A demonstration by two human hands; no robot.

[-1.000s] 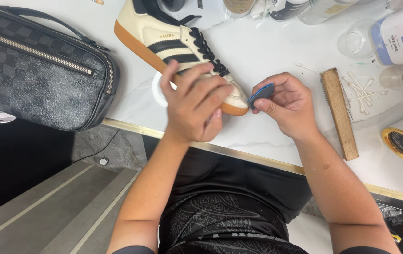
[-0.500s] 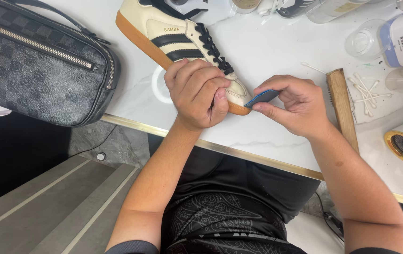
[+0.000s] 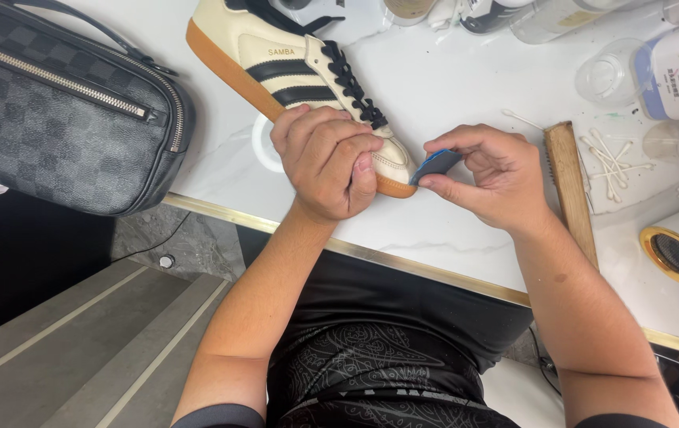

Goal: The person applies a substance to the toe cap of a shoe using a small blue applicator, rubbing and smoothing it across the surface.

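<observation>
Left hand (image 3: 327, 162) slid down over the toe; one cream shoe (image 3: 292, 67), black stripes, gum sole, grip clamped. Right hand (image 3: 486, 174) pinches one blue pad (image 3: 434, 165) at toe, centre frame.

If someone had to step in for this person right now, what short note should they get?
Left hand: wrapped over the toe of the cream sneaker, pinning it to the white table.
Right hand: pinching a small blue pad against the toe's tip.
Nearby: wooden brush and cotton swabs to the right, checkered bag to the left.
Done: cannot tell how much is clean.
Left: likely the rest of the toe edge.
</observation>
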